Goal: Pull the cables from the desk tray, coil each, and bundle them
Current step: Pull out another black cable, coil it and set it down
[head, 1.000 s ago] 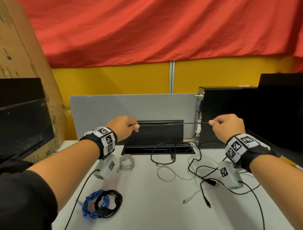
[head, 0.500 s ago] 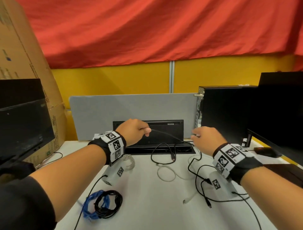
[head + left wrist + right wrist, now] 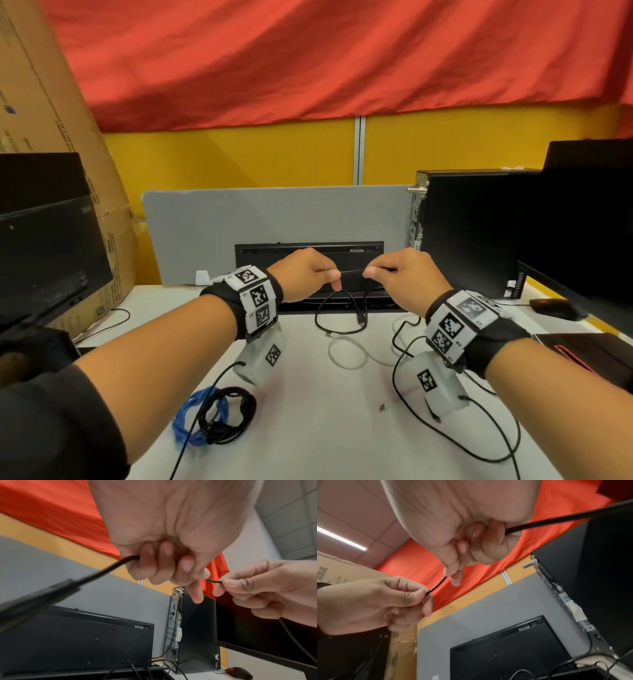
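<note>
Head view: your left hand and right hand are raised close together above the white desk, each with fingers curled and pinching the same thin black cable, a short span of which runs level between the two grips in front of the desk tray, whose black lid stands open against the grey divider panel. More black cable loops out of the tray onto the desk beside a loose white cable, and a coiled black cable lies touching a coiled blue cable near your left forearm. A black computer tower stands to the right of the tray. Left wrist view: your left hand is closed around the black cable, which leaves the fist on one side toward a blurred plug near the lens and on the other as a short length reaching your right hand, whose thumb and forefinger pinch it. Right wrist view: your right hand grips the black cable, which passes through the curled fingers and continues down to your left hand, pinched there at the fingertips; the tray's open lid and the divider panel lie below.
</note>
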The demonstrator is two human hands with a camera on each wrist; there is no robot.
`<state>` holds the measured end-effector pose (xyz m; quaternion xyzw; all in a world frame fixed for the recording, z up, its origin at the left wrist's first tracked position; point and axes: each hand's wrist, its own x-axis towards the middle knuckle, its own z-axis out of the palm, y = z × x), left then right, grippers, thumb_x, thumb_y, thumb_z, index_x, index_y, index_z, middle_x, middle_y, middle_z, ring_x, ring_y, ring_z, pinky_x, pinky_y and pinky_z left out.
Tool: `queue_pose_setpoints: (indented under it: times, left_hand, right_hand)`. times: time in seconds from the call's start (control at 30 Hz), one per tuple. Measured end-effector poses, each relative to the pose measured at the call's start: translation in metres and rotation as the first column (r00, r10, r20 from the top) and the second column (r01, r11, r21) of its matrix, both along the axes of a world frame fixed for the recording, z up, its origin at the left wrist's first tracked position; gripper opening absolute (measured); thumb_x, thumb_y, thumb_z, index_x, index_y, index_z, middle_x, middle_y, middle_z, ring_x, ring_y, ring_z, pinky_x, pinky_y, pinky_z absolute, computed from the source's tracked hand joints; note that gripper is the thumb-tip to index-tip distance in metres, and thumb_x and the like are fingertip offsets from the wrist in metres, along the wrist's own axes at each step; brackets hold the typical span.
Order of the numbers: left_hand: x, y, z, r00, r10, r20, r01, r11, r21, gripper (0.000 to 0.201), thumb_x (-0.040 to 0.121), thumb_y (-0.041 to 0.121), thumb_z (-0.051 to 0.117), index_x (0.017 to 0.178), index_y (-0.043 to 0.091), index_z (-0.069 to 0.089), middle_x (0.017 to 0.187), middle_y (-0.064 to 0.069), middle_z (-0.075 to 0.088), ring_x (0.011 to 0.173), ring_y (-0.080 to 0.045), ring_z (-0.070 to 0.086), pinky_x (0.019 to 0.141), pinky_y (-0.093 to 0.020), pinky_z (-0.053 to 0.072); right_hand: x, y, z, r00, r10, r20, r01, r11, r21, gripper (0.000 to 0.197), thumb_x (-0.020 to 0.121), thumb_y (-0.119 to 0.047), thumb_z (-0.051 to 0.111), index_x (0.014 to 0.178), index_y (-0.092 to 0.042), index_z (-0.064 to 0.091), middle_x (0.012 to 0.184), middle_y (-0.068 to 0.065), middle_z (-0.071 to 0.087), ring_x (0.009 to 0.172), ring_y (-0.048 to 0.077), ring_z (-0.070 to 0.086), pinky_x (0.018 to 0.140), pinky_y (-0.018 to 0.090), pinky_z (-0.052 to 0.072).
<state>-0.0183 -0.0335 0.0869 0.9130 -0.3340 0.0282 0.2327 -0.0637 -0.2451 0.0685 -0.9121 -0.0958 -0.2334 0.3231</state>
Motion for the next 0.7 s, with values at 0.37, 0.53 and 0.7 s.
queue_pose_setpoints:
  times: [0.37,0.53,0.7]
  left_hand:
    - [-0.014,0.007,-0.017,0.994,0.011,0.111,-0.030,0.985,0.168,0.035,0.102,0.031,0.044,0.081,0.020,0.070,0.059,0.012,0.051,0.051,0.001,0.047,0.057,-0.016,0.033]
    - [-0.025,0.000,-0.021,0.999,0.012,0.053,-0.021,0.984,0.174,0.040,0.097,0.041,0.051,0.069,0.012,0.061,0.062,0.000,0.059,0.049,-0.005,0.047,0.054,-0.021,0.041]
    - [-0.033,-0.003,-0.024,0.999,-0.042,-0.015,0.043,0.995,0.088,0.037,0.095,0.032,0.057,0.069,0.009,0.066,0.060,0.003,0.063,0.048,-0.004,0.048,0.051,-0.020,0.042]
  right_hand:
    - [-0.002,-0.028,-0.002,0.996,-0.094,-0.004,0.093,0.995,-0.041,0.016,0.092,-0.031,0.063,0.092,-0.024,0.077,0.080,-0.013,0.067,0.082,0.008,0.064,0.078,0.026,0.048]
    - [0.000,-0.034,-0.006,0.992,-0.123,-0.002,0.123,0.992,-0.025,0.016,0.091,-0.030,0.063,0.089,-0.024,0.077,0.077,-0.014,0.067,0.078,0.005,0.063,0.073,0.024,0.048]
    - [0.001,-0.037,-0.010,0.990,-0.139,-0.017,0.139,0.990,-0.012,0.016,0.091,-0.032,0.063,0.086,-0.025,0.077,0.077,-0.012,0.069,0.077,0.007,0.064,0.069,0.024,0.047]
